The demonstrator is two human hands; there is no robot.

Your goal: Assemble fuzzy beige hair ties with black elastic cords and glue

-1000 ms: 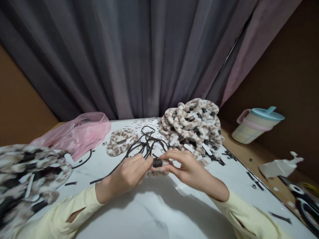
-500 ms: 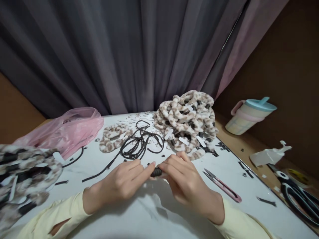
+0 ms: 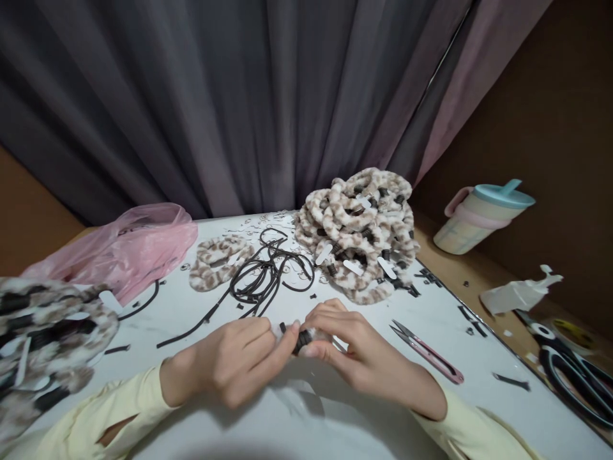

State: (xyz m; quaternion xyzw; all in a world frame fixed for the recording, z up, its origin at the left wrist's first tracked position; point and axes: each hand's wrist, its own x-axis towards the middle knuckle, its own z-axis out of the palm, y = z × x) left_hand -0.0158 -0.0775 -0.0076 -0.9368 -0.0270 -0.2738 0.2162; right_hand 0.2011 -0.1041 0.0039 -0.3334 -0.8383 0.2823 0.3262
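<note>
Between both hands is a small fluffy piece with a black cord wrapping (image 3: 302, 341) wound in ribbed turns. My left hand (image 3: 242, 358) is closed, with its thumb and finger pressed at the left end, where a short dark cord end sticks up. My right hand (image 3: 357, 348) pinches the wrapping's right side with thumb and fingers. Most of the fluffy piece is hidden by the fingers. Just beyond the hands lies a tangle of black cord (image 3: 258, 275), with a single brown-and-white fluffy ring (image 3: 211, 276) beside it.
A heap of fluffy rings (image 3: 359, 223) with white tags stands behind my right hand. More fluffy loops (image 3: 43, 345) lie left, before a pink plastic bag (image 3: 138, 249). Thread snips (image 3: 428, 354), cord scraps (image 3: 511, 381), black-handled scissors (image 3: 569, 377) and a lidded cup (image 3: 474, 220) are right.
My right hand has turned and shifted slightly right, its thumb now showing under the wrapping. The wrapped piece is tilted and a little lower. My left hand stays almost in place.
</note>
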